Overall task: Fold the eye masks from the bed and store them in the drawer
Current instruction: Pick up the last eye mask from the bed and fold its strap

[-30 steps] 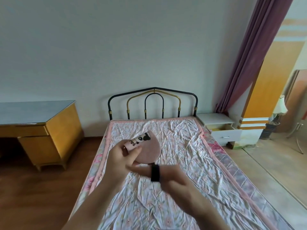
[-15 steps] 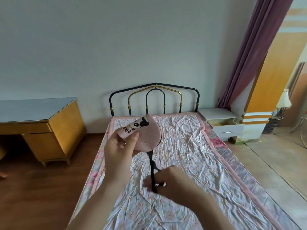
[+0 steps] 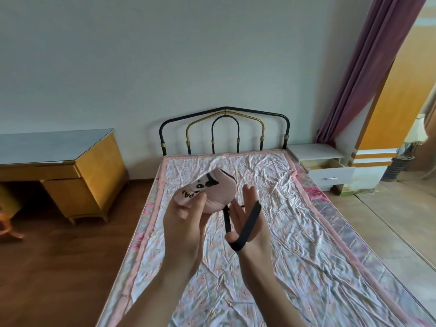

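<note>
A pink eye mask (image 3: 218, 193) with a panda print, folded in half, is pinched in my left hand (image 3: 186, 217) above the bed (image 3: 295, 232). Its black elastic strap (image 3: 247, 224) hangs down and loops around my right hand (image 3: 246, 218), whose fingers are spread with the palm facing left. The white nightstand's drawer (image 3: 330, 172) stands pulled open at the bed's far right corner. I see no other eye mask on the bed.
A yellow wooden desk (image 3: 77, 171) with a grey top stands left of the bed. A black and gold metal headboard (image 3: 224, 131) is at the wall. A purple curtain (image 3: 368, 67) hangs at the right, with a lamp (image 3: 415, 135) beyond it.
My right hand has risen from low over the sheet and spread, with the strap now wrapped around it. The camera view has tilted down slightly and the mask sits lower in view.
</note>
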